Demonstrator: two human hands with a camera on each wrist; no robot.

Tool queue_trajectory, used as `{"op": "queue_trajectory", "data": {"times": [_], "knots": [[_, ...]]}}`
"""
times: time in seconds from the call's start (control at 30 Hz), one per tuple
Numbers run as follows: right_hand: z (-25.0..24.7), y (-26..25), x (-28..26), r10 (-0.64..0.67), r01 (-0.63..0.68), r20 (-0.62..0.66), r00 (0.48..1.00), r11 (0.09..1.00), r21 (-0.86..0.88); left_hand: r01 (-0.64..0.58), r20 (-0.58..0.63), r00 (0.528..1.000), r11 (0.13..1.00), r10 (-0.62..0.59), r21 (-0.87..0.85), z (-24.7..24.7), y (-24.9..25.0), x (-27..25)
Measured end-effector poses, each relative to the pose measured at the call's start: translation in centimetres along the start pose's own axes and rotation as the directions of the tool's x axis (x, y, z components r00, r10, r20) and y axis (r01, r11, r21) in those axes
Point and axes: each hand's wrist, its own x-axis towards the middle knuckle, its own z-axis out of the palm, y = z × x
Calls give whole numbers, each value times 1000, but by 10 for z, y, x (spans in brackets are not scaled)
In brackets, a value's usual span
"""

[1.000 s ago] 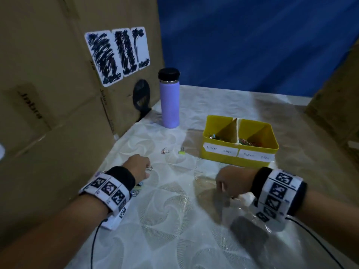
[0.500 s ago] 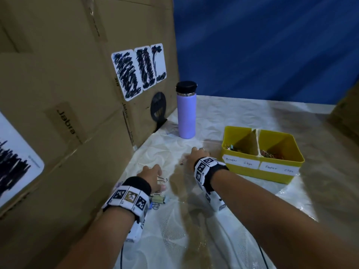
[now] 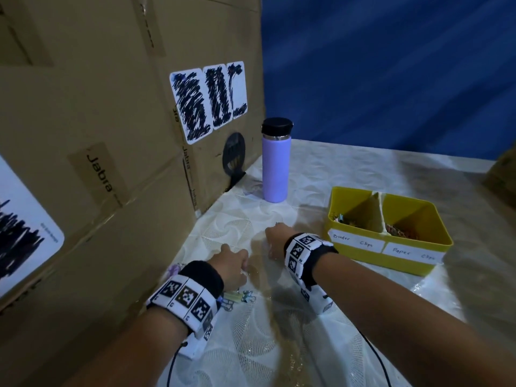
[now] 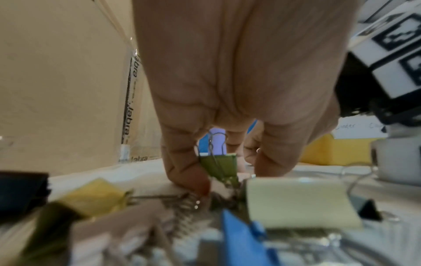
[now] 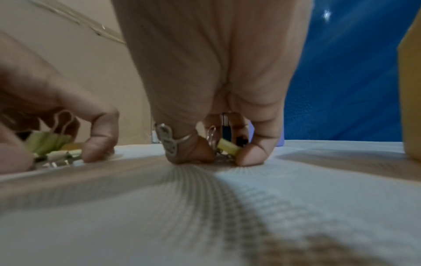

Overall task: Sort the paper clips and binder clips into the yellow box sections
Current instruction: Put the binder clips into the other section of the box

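The yellow box (image 3: 391,259) stands at the right, its two sections labelled binder clips and paper clips, with clips in both. My left hand (image 3: 233,265) is down on the cloth, its curled fingers pinching an olive-green binder clip (image 4: 222,166). More binder clips (image 3: 237,297) lie by my left wrist, among them a pale yellow clip (image 4: 298,203) and a blue clip (image 4: 243,239). My right hand (image 3: 276,240) is fingertips-down just left of the box, pinching a small yellow binder clip (image 5: 227,145) against the cloth.
A purple bottle (image 3: 276,160) with a black lid stands behind the hands. A tall cardboard wall (image 3: 111,135) closes off the left side. White patterned cloth (image 3: 251,344) covers the table. More cardboard (image 3: 502,174) sits at the far right.
My right hand has moved from the near middle of the table forward and left, coming down beside my left hand. My left hand has stayed at the clip pile. The head view has shifted.
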Motion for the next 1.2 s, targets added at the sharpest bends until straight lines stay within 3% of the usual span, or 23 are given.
{"op": "queue_trajectory", "data": {"times": [0.1,0.27,0.37,0.47,0.57,0.67,0.73,0.8,0.87,0.97,1.03,1.13,1.2], "knots": [[0,5,-6,-40,41,57,998,999,-14,-84,34,996,996,84,15,-7,-3,0],[-3,31,-20,-92,90,0,996,983,162,-111,20,993,985,115,-133,-14,-2,7],[-5,43,-36,-102,123,-96,990,964,237,-95,52,993,983,104,-156,-15,3,10],[-16,48,-58,-111,174,-202,973,929,326,-89,95,988,954,120,-285,-26,4,7],[-40,72,-85,-37,177,-340,940,904,390,-162,76,970,844,231,-511,-56,31,8],[-62,110,-101,132,26,-434,891,940,339,-282,-80,944,652,321,-704,-85,87,14],[-76,132,-104,218,-85,-461,860,952,293,-348,-143,919,585,368,-733,-95,131,25],[-88,149,-102,236,-126,-463,854,958,256,-376,-154,911,616,384,-692,-100,172,41],[-96,161,-98,229,-127,-414,881,957,260,-349,-145,928,663,344,-662,-103,198,55],[-104,169,-93,219,-147,-238,946,946,290,-278,-69,955,785,289,-554,-107,211,66],[-105,171,-93,212,-160,-184,960,951,265,-263,-14,958,856,287,-446,-111,206,65],[-103,158,-96,127,-68,-286,950,976,208,-360,-91,929,813,360,-457,-120,177,49],[-94,136,-99,-8,73,-317,948,978,194,-394,-176,919,800,353,-452,-114,144,35]]}}
